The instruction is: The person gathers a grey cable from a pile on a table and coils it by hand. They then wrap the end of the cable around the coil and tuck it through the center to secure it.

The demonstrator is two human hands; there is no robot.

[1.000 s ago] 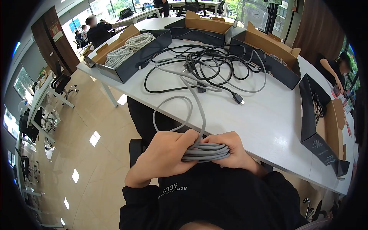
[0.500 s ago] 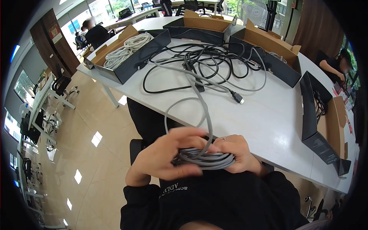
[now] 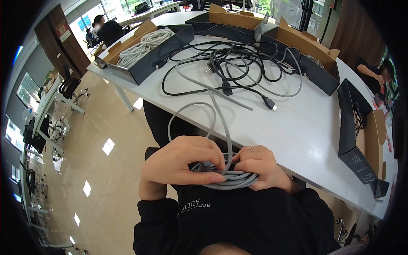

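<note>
A coil of grey cable [image 3: 238, 182] is held in front of my body, just off the table's near edge. My left hand [image 3: 182, 163] has its thumb and fingers closed on the coil's left side. My right hand [image 3: 259, 165], with a ring on one finger, grips the coil's right side. From the coil a grey strand rises to the table, and another loop of it hangs at the edge. On the white table [image 3: 297, 131] lies a tangle of black cables [image 3: 238, 59] with a black video plug [image 3: 269, 103] at its near end. A loose grey cable end lies beside that plug.
An open box of whitish cable bundles [image 3: 144, 46] stands at the back left. Two more open boxes [image 3: 225, 25] line the back. At the right an open box [image 3: 361, 140] holds a black cable. People sit at the far left and far right.
My left hand has closed from spread fingers onto the coil. The grey cable on the table has shifted, its end now showing near the plug. My right hand keeps its grip.
</note>
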